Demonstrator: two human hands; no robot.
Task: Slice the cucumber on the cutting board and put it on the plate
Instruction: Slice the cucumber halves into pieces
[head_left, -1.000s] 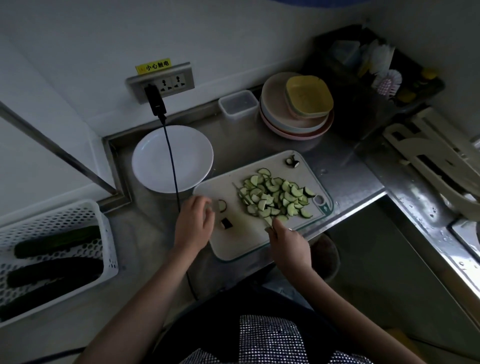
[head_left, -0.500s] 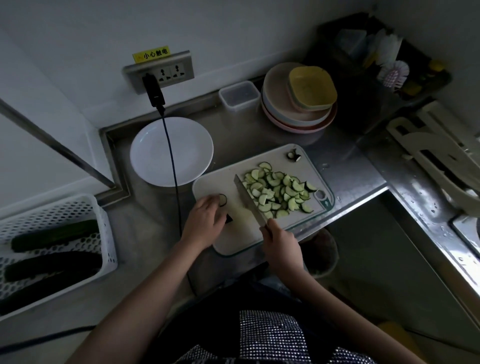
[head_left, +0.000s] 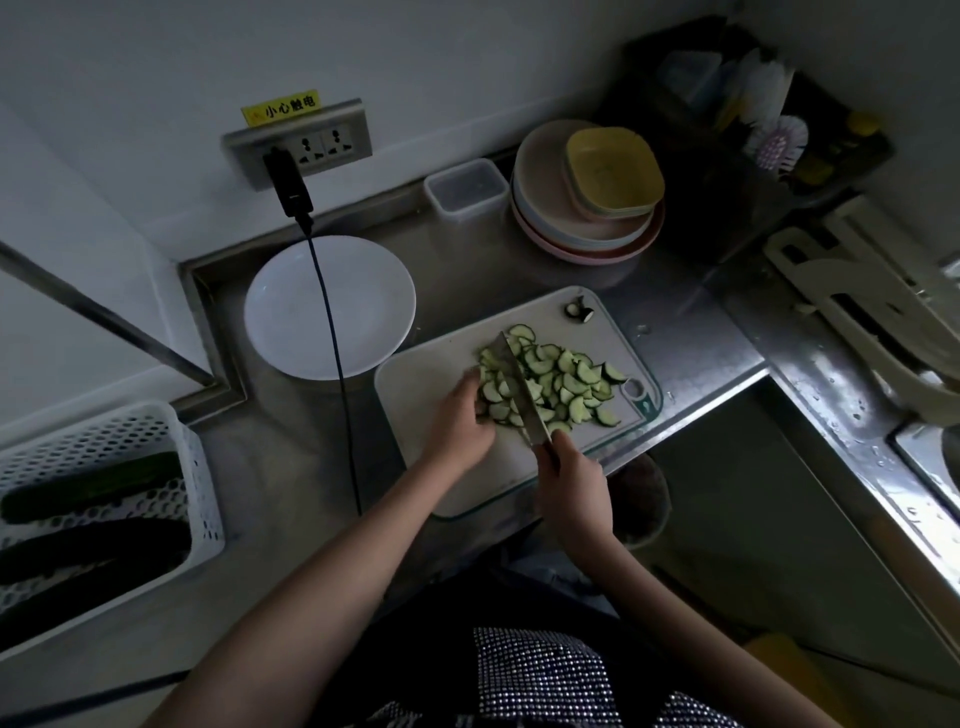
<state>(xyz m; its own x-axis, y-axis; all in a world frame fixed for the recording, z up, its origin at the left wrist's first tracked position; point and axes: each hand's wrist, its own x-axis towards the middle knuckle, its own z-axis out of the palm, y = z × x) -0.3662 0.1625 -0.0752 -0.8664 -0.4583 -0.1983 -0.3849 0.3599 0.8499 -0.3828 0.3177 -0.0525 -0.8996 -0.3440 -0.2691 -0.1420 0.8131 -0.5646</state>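
— Since a second ago, her left hand (head_left: 460, 415) has slid right across the cutting board (head_left: 426, 384), from its left part to the edge of the cucumber slices (head_left: 563, 382). And the knife (head_left: 519, 387) has swung in over the pile.

— What is that left hand doing now?

— Fingers bent, fingertips pressed against the left side of the heap. It touches the slices; whether it actually holds any, I cannot tell from here.

— And the right hand (head_left: 574, 483)?

— Wrapped round the knife handle at the near edge of the board. Its blade lies across the pile, tip pointing away from her.

— Where is the cucumber, then?

— All on the board, cut into half-moons, heaped on its right half. Two dark end pieces (head_left: 579, 310) sit apart at the far corner.

— The plate (head_left: 291, 312)?

— White, round, on the counter (head_left: 291, 467) just beyond the board's left corner. A black cable (head_left: 332, 332) from the wall socket (head_left: 306, 143) runs over it.

— Anything else?

— Whole cucumbers (head_left: 93, 483) in a white basket (head_left: 202, 467) far left, and stacked dishes (head_left: 540, 208) at the back beside a clear tub (head_left: 465, 184).
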